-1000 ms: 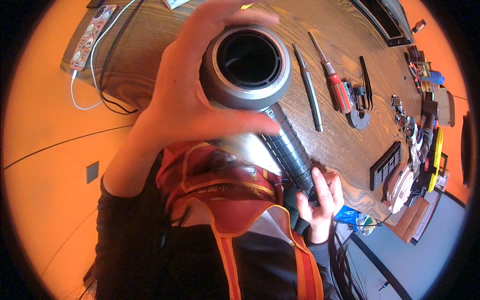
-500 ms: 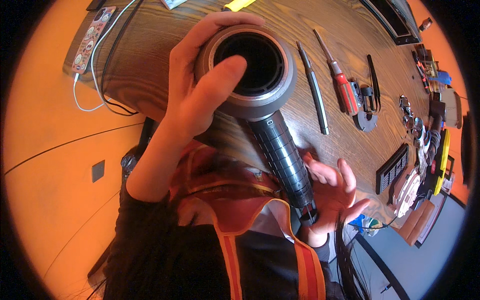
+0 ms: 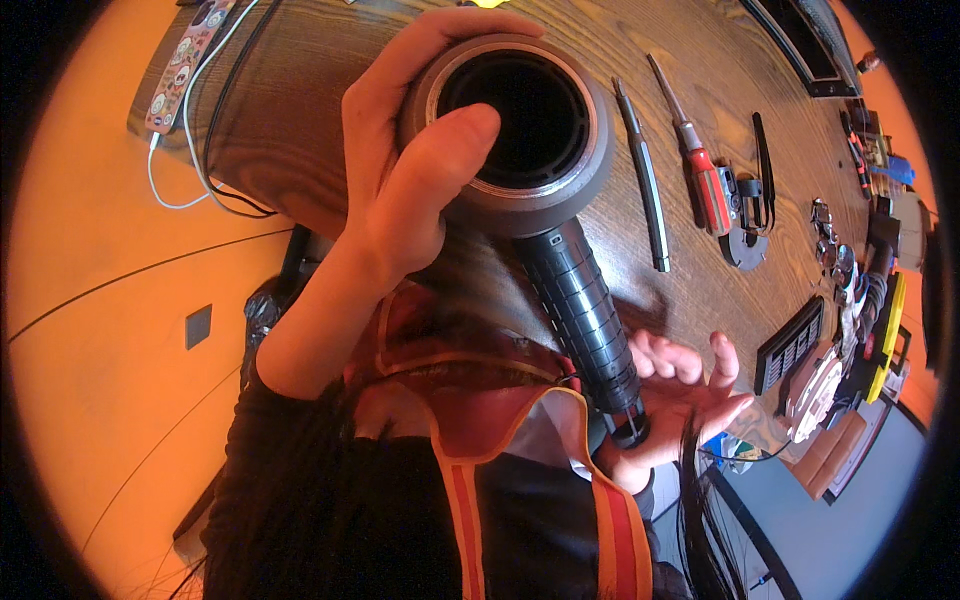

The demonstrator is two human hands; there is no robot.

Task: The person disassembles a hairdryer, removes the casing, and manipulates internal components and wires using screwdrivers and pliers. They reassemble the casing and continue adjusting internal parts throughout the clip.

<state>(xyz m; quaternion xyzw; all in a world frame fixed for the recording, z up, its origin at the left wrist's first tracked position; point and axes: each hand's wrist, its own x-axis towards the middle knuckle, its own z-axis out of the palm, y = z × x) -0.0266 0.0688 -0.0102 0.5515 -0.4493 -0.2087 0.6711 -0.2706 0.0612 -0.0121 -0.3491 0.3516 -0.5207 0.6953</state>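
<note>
A hair dryer with a round grey head (image 3: 594,150) and a black segmented handle (image 3: 580,305) is held tilted over the table's near edge. My left hand (image 3: 400,185) is closed around the left side of the head, its thumb lying across the dark round opening. Below and to the right, my right hand (image 3: 690,405) is open with its fingers spread. The narrow lower end of the handle lies against its palm. Right of the dryer lie a slim grey pen-shaped tool (image 3: 645,175) and a red-handled screwdriver (image 3: 708,190).
Beyond the screwdriver are black tweezers (image 3: 766,175) and a curved grey part (image 3: 744,250). A black slotted panel (image 3: 790,345) lies near the table's right edge, beside assorted tools. At the far left, a sticker-covered phone-shaped device (image 3: 180,80) has a white cable (image 3: 188,125) attached.
The whole tabletop view has shifted slightly right. The dryer's head sits a little higher in view, while both hands keep their poses.
</note>
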